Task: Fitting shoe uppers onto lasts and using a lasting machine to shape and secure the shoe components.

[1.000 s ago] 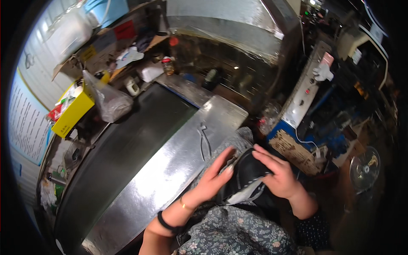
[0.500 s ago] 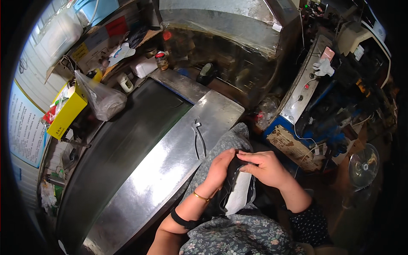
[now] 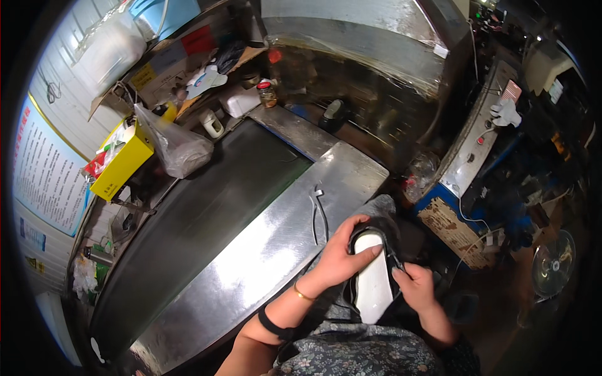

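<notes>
On my lap lies a dark shoe upper (image 3: 351, 289) with its bottom turned up, around a long white sole-shaped piece (image 3: 372, 282). My left hand (image 3: 342, 258) is closed round its far end, the thumb pressed on the white surface and the fingers over the dark rim. At the right side, my right hand (image 3: 416, 285) pinches the dark edge between thumb and fingers. A pair of metal pliers (image 3: 315, 216) rests on the shiny metal tabletop, just beyond my left hand.
A dark conveyor belt (image 3: 219, 188) runs beside the metal ledge (image 3: 251, 257). A yellow box (image 3: 122, 164), a plastic bag (image 3: 182, 147) and a red-lidded jar (image 3: 267, 96) stand on its far side. At right are a control panel with a white glove (image 3: 505, 113) and a fan (image 3: 554, 266).
My hands have moved apart from the far end. The left thumb now lies on the white piece, and the right hand has come down the right edge. The view has shifted slightly.
</notes>
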Available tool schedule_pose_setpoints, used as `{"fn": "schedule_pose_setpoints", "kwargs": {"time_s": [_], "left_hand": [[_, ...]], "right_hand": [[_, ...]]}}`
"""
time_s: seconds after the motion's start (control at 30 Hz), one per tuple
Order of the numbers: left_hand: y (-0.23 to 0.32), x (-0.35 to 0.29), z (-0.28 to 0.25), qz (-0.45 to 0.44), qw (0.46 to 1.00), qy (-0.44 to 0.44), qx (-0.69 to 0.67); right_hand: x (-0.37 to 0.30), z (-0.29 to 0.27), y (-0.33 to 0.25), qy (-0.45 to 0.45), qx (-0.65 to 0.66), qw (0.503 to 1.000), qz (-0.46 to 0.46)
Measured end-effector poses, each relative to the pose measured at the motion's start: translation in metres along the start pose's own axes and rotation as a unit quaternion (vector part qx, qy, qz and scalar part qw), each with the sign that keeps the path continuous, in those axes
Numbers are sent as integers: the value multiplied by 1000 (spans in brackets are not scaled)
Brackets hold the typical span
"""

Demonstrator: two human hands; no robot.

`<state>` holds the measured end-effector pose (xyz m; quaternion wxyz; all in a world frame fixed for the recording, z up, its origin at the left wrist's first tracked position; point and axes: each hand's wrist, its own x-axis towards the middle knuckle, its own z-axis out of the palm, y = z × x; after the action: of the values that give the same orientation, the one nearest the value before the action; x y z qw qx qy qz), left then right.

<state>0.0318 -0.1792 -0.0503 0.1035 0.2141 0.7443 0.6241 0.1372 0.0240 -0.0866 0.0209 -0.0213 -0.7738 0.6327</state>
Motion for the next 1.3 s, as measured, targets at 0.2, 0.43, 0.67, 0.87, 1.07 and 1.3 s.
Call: {"fn": "schedule_pose_setpoints", "kwargs": {"time_s": [0.2, 0.43, 0.67, 0.87, 1.07, 1.3], "left_hand": [[-49, -32, 16, -41, 998, 24, -50], [-55, -23, 0, -47, 996, 52, -46], [-65, -22, 1, -67, 995, 68, -14], [-74, -24, 34, -24, 994, 67, 78], [-48, -31, 11, -35, 992, 115, 24], [-84, -31, -11, -11, 919, -37, -393]], "right_hand": [[-19, 45, 140, 30, 39, 997, 61], [20, 51, 0, -22, -349, 934, -76], [32, 66, -12, 54, -545, 808, -220], [1, 30, 40, -231, 128, 943, 202], [-36, 40, 6, -135, -293, 945, 57], [-15, 64, -29, -103, -231, 967, -3]]}}
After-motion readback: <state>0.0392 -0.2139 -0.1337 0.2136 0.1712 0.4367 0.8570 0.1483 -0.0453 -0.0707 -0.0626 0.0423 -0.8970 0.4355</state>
